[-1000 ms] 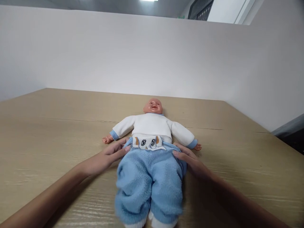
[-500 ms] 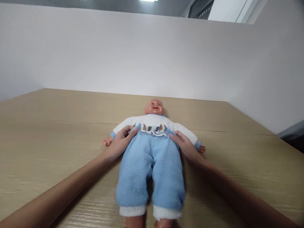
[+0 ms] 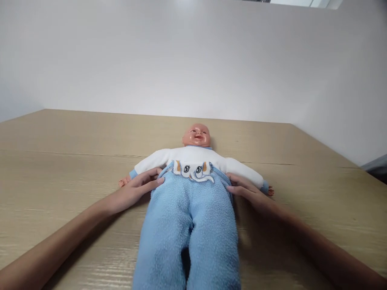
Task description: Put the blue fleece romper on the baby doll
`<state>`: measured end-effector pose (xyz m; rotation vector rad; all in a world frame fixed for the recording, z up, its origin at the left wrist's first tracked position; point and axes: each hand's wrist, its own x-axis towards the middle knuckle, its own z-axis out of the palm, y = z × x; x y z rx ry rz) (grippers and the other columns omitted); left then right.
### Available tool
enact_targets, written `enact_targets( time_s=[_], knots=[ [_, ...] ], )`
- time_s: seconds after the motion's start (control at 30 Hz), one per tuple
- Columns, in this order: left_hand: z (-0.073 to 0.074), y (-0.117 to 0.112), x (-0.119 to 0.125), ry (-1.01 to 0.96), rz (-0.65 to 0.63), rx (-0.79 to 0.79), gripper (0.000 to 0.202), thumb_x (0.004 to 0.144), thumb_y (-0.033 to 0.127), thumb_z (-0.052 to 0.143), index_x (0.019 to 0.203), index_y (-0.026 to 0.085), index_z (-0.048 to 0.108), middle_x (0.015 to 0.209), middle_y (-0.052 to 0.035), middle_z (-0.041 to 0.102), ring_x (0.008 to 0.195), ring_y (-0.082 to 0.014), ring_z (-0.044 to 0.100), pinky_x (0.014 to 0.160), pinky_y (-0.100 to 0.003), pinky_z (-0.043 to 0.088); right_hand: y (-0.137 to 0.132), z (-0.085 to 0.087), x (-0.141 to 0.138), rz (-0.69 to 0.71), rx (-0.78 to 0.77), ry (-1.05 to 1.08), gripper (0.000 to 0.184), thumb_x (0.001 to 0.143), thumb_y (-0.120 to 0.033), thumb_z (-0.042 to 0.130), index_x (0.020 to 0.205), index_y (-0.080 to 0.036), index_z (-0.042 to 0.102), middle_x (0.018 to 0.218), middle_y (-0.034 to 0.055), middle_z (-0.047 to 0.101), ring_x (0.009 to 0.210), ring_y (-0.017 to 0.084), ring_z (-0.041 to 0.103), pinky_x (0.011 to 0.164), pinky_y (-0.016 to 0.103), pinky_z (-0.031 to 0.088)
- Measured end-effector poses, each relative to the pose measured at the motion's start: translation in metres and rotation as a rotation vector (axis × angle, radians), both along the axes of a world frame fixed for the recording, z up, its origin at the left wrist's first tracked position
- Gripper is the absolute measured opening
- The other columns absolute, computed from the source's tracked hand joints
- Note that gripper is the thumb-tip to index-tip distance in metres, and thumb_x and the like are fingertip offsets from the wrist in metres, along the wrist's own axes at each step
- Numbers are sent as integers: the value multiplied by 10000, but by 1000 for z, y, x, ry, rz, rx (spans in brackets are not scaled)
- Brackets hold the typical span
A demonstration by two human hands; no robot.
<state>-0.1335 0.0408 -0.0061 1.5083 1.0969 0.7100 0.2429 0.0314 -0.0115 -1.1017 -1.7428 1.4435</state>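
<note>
A baby doll (image 3: pixel 196 135) lies face up on the wooden table (image 3: pixel 60 161), head away from me. It wears a white sweater (image 3: pixel 193 155) and light blue fleece trousers (image 3: pixel 189 217) with an elephant bib (image 3: pixel 193 171) at the chest. My left hand (image 3: pixel 136 189) rests against the left side of the trousers at the waist, fingers stretched out and touching the fabric. My right hand (image 3: pixel 244 189) lies the same way on the right side, fingers extended along the cloth. The doll's feet are out of view below.
A plain white wall (image 3: pixel 193 60) stands right behind the table's far edge. A seam runs across the tabletop behind the doll's shoulders. At the far right the table's edge drops off to a dark floor strip (image 3: pixel 376 167).
The bunched trousers were pulled up the doll until the bib reached its chest. My hands then slid back from the chest to the waist, and the doll now sits nearer in view.
</note>
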Motion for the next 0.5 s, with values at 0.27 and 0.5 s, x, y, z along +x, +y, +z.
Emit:
enact_targets(
  time_s=[0.27,0.5],
  knots=[
    [1,-4,-9,-65,-243,-2,395,965,436,751,1330,286,735,1306,-95,741,1323,-339,627,1165,-478,463,-10,-2,5,165,382,-173,196,909,-360,816,1066,-245,800,1133,83,719,1122,340,638,1129,492,448],
    [-26,-24,19,-460,130,-283,431,957,431,757,1345,250,706,1253,-92,784,1236,-308,700,1058,-415,557,-26,-17,-29,-224,-231,298,416,943,-624,674,812,-230,698,717,25,664,774,251,656,777,392,582]
  ],
)
